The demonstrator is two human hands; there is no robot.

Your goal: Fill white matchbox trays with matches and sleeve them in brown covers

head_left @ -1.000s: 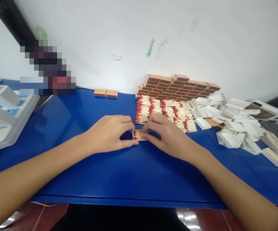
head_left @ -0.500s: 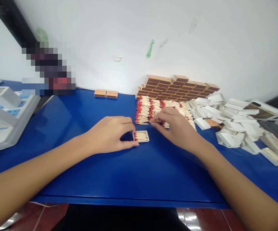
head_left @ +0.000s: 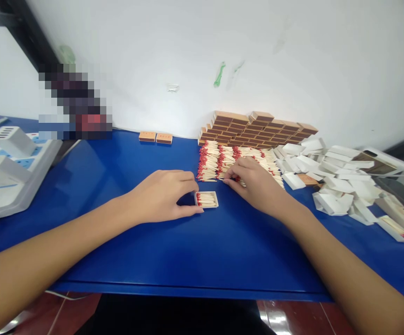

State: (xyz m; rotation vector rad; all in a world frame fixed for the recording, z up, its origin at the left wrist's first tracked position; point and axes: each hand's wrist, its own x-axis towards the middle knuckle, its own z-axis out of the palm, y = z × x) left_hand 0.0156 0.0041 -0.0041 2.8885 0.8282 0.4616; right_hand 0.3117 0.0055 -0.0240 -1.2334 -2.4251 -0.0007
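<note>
A small white matchbox tray (head_left: 217,204) lies on the blue table, partly filled with red-tipped matches lying lengthwise. My left hand (head_left: 167,195) grips its left end between thumb and fingers. Behind it spreads a wide pile of loose matches (head_left: 207,163), red heads mostly to the left. My right hand (head_left: 252,181) reaches into the front of this pile, thumb and fingertips drawn together. Whether a match is between those fingertips is too small to tell.
Brown matchboxes (head_left: 268,131) are stacked against the wall behind the pile. Two more matchboxes (head_left: 155,137) sit farther left. White empty trays (head_left: 338,174) lie heaped at right, near a phone (head_left: 383,160). A power strip (head_left: 30,177) with plugs occupies the left side.
The right hand's fingertips have shifted very slightly right along the front of the match pile. The left hand keeps its hold on the tray. The view has moved a little.
</note>
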